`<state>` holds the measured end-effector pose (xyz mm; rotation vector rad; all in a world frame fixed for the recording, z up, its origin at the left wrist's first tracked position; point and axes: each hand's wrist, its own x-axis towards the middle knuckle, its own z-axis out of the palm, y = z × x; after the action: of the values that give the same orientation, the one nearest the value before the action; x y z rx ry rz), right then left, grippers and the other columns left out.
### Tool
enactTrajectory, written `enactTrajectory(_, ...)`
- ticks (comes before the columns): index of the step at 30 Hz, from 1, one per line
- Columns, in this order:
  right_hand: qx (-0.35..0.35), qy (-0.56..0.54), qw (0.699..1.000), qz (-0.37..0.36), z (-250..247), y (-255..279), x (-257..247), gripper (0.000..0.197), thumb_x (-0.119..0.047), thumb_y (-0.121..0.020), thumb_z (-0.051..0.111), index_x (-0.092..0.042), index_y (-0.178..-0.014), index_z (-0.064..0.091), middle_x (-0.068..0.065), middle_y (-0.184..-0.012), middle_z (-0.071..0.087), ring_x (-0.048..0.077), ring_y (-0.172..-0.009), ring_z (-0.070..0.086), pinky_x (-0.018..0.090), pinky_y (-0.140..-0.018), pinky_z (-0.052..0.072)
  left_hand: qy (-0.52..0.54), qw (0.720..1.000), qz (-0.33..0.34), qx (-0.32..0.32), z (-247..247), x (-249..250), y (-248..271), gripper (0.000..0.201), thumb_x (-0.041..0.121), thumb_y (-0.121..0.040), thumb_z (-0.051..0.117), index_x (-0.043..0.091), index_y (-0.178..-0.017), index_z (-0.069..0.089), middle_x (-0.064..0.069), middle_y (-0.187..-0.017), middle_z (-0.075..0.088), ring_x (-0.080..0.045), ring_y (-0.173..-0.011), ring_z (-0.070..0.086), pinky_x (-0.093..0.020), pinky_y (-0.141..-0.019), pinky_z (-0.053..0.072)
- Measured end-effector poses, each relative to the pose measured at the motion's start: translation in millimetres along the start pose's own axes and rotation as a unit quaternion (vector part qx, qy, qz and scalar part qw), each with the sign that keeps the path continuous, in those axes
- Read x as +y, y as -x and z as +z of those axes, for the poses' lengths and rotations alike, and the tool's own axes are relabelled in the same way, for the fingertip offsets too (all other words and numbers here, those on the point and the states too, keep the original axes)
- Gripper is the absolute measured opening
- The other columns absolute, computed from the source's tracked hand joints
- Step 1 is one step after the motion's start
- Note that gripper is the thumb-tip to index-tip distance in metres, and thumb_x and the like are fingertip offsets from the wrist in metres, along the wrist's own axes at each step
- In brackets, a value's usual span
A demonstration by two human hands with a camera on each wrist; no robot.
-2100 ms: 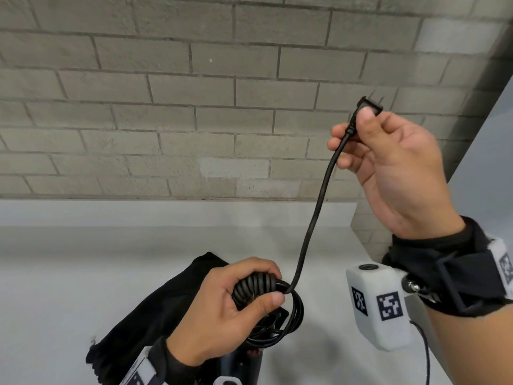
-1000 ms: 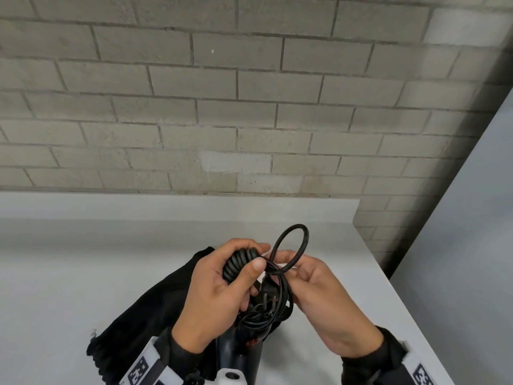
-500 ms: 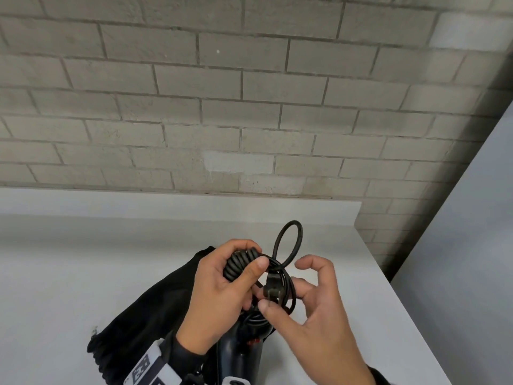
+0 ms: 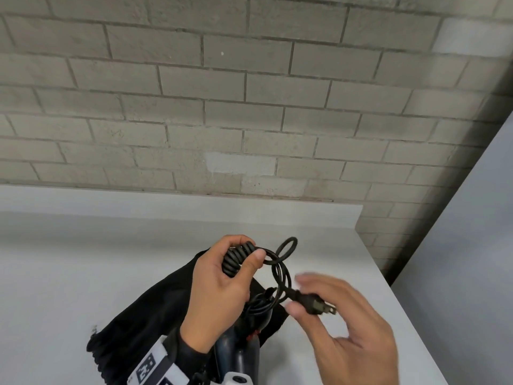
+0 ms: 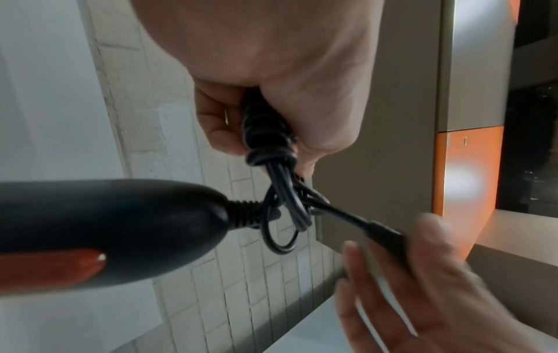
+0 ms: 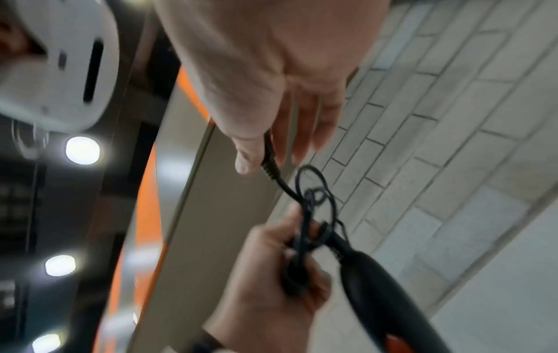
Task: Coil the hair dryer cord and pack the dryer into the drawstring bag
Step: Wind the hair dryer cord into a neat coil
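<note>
The left hand [image 4: 222, 287] is clamped around the wound bundle of the cord [image 4: 238, 259], fingers curled over the top of the tight black turns and the thumb pressed against their near side, holding the bundle above the surface [image 4: 83, 259]. From that fist several looser loops of the same cord hang down and to the right, and one small loop stands up just past the thumb. The right hand [image 4: 352, 334] is just beside the left, to its right and nearer the surface's right edge; its thumb and forefinger pinch the black plug [image 4: 313, 302] at the free end of the cord, prongs pointing right, while the other fingers are spread and blurred. In the right wrist view the thumb [image 6: 244, 155] lies along the plug's ribbed neck. Under the left hand the hair dryer [image 4: 238, 354] hangs by its cord, its dark handle pointing down toward the near edge; the left wrist view shows the handle's rounded end, the ribbed collar where the cord leaves it and a red strip on its side. Beneath and behind the dryer the black drawstring bag [image 4: 144, 320] lies flat on the surface near the near edge, its gathered end toward the left. A brick wall [image 4: 249, 107] rises behind the far edge of the surface
</note>
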<state>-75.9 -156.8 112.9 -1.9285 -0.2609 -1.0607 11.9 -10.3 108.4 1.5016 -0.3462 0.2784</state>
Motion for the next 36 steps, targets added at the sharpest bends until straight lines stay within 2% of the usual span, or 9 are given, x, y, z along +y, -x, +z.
enactTrajectory(3, -0.087, -0.102, 0.991, -0.005, -25, -4, -12, 0.017, -0.044, -0.082, 0.073, -0.031, -0.09, 0.067, -0.012, -0.094, 0.075, 0.012, -0.093, 0.072, 0.028, -0.078, 0.058, -0.007, 0.999, -0.011, 0.039, -8, -4, -7, 0.02, 0.035, -0.08, 0.07, 0.018, -0.089, 0.068, -0.004, -0.07, 0.071, -0.014, -0.04, 0.048, -0.023, -0.043, 0.041)
enactTrajectory(7, -0.257, -0.241, 0.933, -0.075, -57, -11, 0, 0.022, -0.001, -0.086, 0.069, -0.012, -0.102, 0.06, 0.002, -0.105, 0.071, 0.026, -0.107, 0.068, 0.033, -0.093, 0.054, 0.005, 0.999, -0.03, 0.036, -13, -2, -6, 0.018, 0.034, -0.081, 0.069, 0.017, -0.089, 0.069, -0.005, -0.07, 0.07, -0.016, -0.038, 0.046, -0.023, -0.042, 0.041)
enactTrajectory(9, -0.197, -0.385, 0.901, 0.038, -50, -8, 4, 0.01, -0.005, -0.092, 0.063, -0.002, -0.1, 0.057, 0.011, -0.097, 0.067, 0.041, -0.096, 0.069, 0.045, -0.09, 0.055, 0.025, 0.999, -0.038, 0.012, -9, 0, -2, 0.016, 0.033, -0.081, 0.069, 0.019, -0.087, 0.069, -0.005, -0.071, 0.07, -0.017, -0.038, 0.045, -0.024, -0.042, 0.04)
enactTrajectory(12, -0.072, -0.6, 0.766, 0.219, -28, -9, 4, 0.014, -0.011, -0.092, 0.064, -0.002, -0.093, 0.053, 0.016, -0.081, 0.056, 0.038, -0.063, 0.064, 0.055, -0.073, 0.055, 0.043, 0.998, -0.038, -0.008, -2, 3, 4, 0.018, 0.034, -0.08, 0.07, 0.018, -0.086, 0.069, -0.006, -0.072, 0.07, -0.018, -0.038, 0.044, -0.023, -0.042, 0.039)
enactTrajectory(15, 0.013, -0.456, 0.805, 0.379, -17, -19, -1, 0.018, -0.005, -0.075, 0.071, -0.009, -0.075, 0.053, 0.009, -0.06, 0.037, 0.017, -0.04, 0.034, 0.034, -0.044, 0.043, 0.03, 0.999, -0.017, -0.009, 3, 7, 9, 0.019, 0.033, -0.08, 0.07, 0.017, -0.089, 0.068, -0.006, -0.071, 0.07, -0.017, -0.038, 0.046, -0.023, -0.042, 0.041)
enactTrajectory(17, -0.023, -0.37, 0.825, 0.427, -10, -25, -3, 0.023, 0.006, -0.079, 0.066, -0.01, -0.077, 0.049, 0.005, -0.057, 0.037, 0.016, -0.041, 0.03, 0.03, -0.043, 0.037, 0.004, 1.0, 0.012, 0.001, 5, 7, 12, 0.017, 0.038, -0.084, 0.074, 0.023, -0.088, 0.067, -0.007, -0.068, 0.068, -0.014, -0.04, 0.048, -0.023, -0.044, 0.043)
enactTrajectory(26, -0.064, -0.236, 0.865, 0.438, 2, -27, 3, 0.026, -0.023, -0.074, 0.078, -0.005, -0.092, 0.072, -0.008, -0.052, 0.055, 0.016, -0.042, 0.039, 0.025, -0.045, 0.038, -0.017, 0.997, 0.062, -0.034, 3, 7, 21, 0.023, 0.047, -0.08, 0.069, 0.029, -0.093, 0.065, -0.001, -0.059, 0.059, -0.005, -0.044, 0.051, -0.024, -0.049, 0.047)
enactTrajectory(32, -0.042, -0.269, 0.885, 0.377, 2, -32, -2, 0.028, -0.029, -0.068, 0.075, -0.021, -0.095, 0.077, 0.032, -0.085, 0.059, 0.016, -0.049, 0.036, 0.022, -0.047, 0.038, -0.021, 0.99, 0.069, -0.118, -1, 14, 16, 0.02, 0.041, -0.083, 0.068, 0.029, -0.097, 0.062, 0.009, -0.114, 0.07, -0.003, -0.047, 0.055, -0.023, -0.053, 0.049)
enactTrajectory(36, -0.091, -0.25, 0.914, 0.307, 3, -35, -1, 0.024, -0.04, -0.073, 0.081, -0.02, -0.084, 0.077, 0.021, -0.087, 0.067, 0.016, -0.059, 0.051, 0.028, -0.054, 0.048, 0.006, 0.984, 0.043, -0.172, -7, 15, 12, 0.023, 0.038, -0.084, 0.07, 0.022, -0.098, 0.061, -0.001, -0.064, 0.065, -0.013, -0.037, 0.05, -0.027, -0.044, 0.044)
